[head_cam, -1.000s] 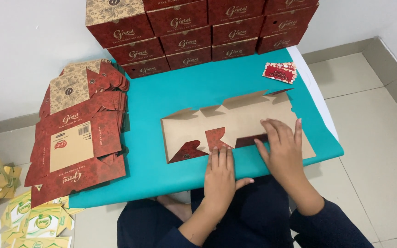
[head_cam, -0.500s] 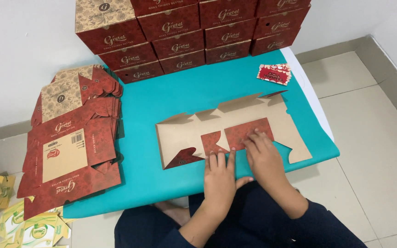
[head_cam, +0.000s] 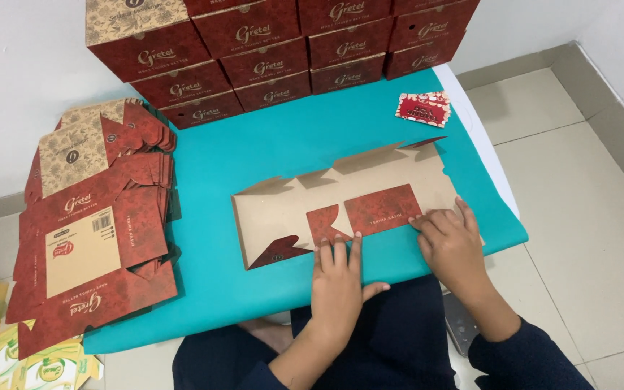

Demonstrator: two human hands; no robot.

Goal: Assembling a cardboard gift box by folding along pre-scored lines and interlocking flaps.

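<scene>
Fingers: left hand (head_cam: 339,278) flat, fingers (head_cam: 337,253) together, pressing the near edge of the flat carton blank (head_cam: 348,206); right hand (head_cam: 453,242) flat too, fingers slightly spread on the blank's right end, gripping nothing.

Head view: blank lies brown side up at the near middle of the teal table (head_cam: 254,159). Two red flaps are folded in along its near side, a third red corner shows at its near left; the far flaps lift a little. Judging by this, folding has barely begun: no walls stand, nothing closed.

Counts:
- 1 blank in work
- 1 stack of unfolded red blanks (head_cam: 95,238) at left, number in it unreadable
- finished red boxes (head_cam: 276,50) stacked far, at least 11 visible, more cut off by frame
- 1 small red card (head_cam: 422,108) far right
- yellow-green flat cartons (head_cam: 30,361) on the floor near left, count unclear
</scene>
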